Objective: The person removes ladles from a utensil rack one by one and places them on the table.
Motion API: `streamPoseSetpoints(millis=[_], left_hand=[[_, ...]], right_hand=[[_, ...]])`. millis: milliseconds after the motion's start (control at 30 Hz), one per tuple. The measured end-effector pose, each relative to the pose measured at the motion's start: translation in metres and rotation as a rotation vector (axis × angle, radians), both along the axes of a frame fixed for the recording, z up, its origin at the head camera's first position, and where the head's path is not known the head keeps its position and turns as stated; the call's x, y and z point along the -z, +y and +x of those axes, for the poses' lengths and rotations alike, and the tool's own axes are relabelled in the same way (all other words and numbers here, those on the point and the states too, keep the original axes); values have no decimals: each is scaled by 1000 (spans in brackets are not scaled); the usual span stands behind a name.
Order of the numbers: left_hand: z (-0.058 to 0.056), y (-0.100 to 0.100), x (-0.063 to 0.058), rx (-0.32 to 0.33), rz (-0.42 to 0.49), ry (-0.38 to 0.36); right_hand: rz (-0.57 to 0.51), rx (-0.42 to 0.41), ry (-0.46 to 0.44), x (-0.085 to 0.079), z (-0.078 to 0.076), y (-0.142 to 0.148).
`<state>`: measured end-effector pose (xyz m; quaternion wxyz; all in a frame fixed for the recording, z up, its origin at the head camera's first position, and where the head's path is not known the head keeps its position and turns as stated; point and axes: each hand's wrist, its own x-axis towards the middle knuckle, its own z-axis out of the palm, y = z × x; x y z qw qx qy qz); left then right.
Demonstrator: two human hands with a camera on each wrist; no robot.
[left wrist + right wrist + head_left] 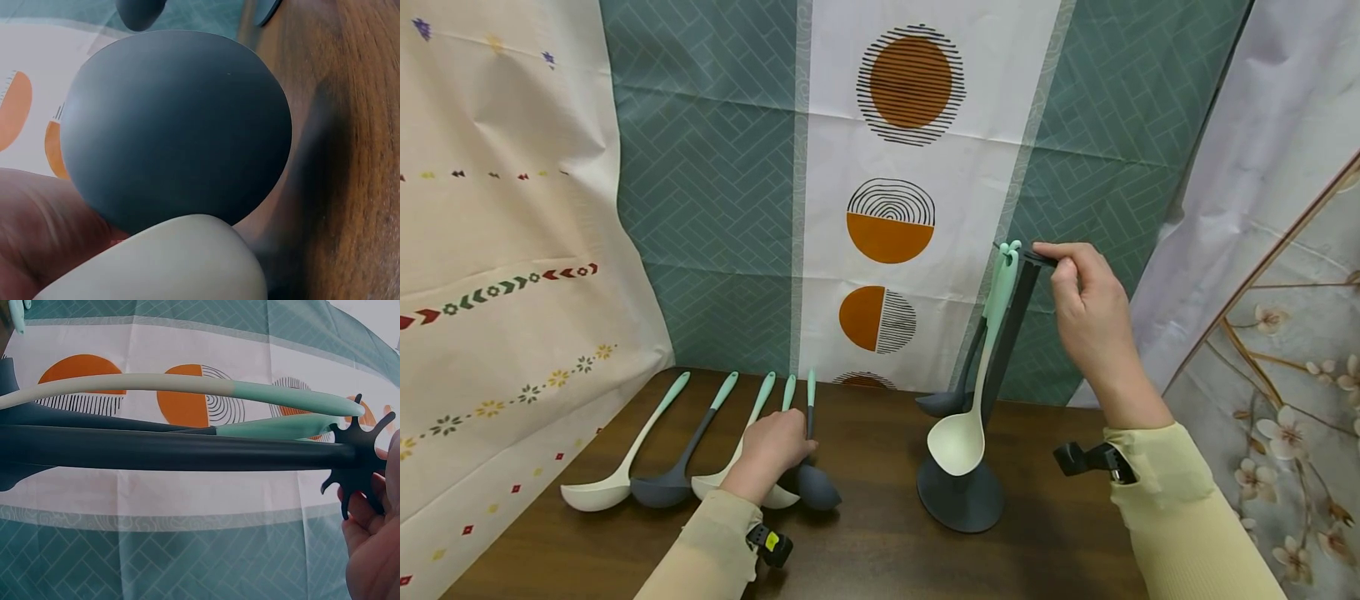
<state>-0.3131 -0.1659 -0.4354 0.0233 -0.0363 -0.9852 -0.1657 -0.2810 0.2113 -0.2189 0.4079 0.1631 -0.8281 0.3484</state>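
Note:
My left hand (775,442) grips the shaft of a dark grey ladle (818,487) with a mint handle, at the right end of a row of ladles. In the left wrist view its round bowl (178,125) fills the middle, with a cream ladle bowl (169,262) overlapping it below. My right hand (1093,304) holds the hooked top (356,459) of a black utensil stand (962,504) between thumb and fingers. From the hooks hang a cream ladle (957,442) and, behind it, a dark grey utensil (943,404), both mint-handled.
Left of my left hand lie a cream ladle (597,493), a grey ladle (662,490) and another cream ladle (706,483), handles pointing to the back. The brown table (872,550) ends at a patterned cloth backdrop (715,208). Side curtains (512,250) flank it.

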Motion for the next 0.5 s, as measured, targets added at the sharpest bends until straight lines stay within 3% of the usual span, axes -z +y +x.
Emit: streamPoseSetpoints(millis=[500], left_hand=[[-1, 2, 0, -4, -31, -43]], right_hand=[[-5, -5, 13, 1, 0, -1]])
